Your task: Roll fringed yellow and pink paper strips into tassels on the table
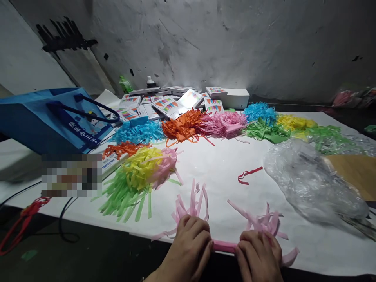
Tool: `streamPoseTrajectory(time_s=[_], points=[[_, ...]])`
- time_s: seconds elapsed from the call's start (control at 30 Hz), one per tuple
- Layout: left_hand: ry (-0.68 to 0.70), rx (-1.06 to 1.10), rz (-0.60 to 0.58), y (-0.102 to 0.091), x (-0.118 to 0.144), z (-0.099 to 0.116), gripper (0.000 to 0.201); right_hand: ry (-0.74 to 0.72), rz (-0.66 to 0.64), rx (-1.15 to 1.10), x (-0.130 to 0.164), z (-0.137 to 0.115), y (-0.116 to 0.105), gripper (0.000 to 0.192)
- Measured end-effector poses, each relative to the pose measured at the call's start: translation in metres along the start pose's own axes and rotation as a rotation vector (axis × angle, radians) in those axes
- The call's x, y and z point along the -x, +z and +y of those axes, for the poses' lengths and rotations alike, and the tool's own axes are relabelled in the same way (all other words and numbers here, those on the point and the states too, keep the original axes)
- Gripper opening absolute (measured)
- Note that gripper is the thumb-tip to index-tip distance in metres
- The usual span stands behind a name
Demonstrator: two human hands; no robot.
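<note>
My left hand (189,244) and my right hand (258,254) press side by side on a pink fringed paper strip (225,246) at the near edge of the white sheet (217,168). The strip is rolled between the hands, and its cut pink fringes fan out above the knuckles on both sides. Both hands are closed on it with fingers curled down.
A green, yellow and pink tassel bundle (138,176) lies to the left. Blue, orange, pink, green and yellow fringe piles (188,125) line the back, before stacked paper packs (167,105). A blue bag (49,119) stands at left, crumpled clear plastic (311,180) at right, a red scrap (248,174) mid-sheet.
</note>
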State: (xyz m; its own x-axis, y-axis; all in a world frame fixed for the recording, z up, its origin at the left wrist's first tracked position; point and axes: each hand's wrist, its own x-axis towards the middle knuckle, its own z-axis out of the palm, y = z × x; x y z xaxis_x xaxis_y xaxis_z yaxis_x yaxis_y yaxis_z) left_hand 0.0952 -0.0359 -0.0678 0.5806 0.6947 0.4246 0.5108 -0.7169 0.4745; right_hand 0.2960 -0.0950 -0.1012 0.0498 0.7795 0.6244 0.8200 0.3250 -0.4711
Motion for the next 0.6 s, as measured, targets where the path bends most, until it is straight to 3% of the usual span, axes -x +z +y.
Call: streamPoseTrajectory(time_s=[0.13, 0.23, 0.4, 0.5, 0.6], points=[[-0.081, -0.096, -0.023, -0.002, -0.009, 0.004, 0.013, 0.064, 0.049, 0.072, -0.004, -0.006, 0.003, 0.022], [0.042, -0.119, 0.027, -0.001, -0.012, -0.001, 0.019, -0.03, 0.039, 0.003, -0.003, -0.005, 0.006, 0.022], [0.298, -0.098, 0.002, -0.003, -0.008, -0.013, 0.023, -0.202, 0.068, -0.006, 0.001, 0.003, 0.006, 0.023], [0.332, -0.091, 0.061, -0.003, -0.004, -0.015, 0.024, -0.294, 0.093, 0.041, 0.0, 0.006, 0.003, 0.019], [0.275, -0.055, 0.063, -0.002, -0.002, -0.012, 0.024, -0.289, 0.105, 0.023, -0.003, 0.004, 0.001, 0.017]])
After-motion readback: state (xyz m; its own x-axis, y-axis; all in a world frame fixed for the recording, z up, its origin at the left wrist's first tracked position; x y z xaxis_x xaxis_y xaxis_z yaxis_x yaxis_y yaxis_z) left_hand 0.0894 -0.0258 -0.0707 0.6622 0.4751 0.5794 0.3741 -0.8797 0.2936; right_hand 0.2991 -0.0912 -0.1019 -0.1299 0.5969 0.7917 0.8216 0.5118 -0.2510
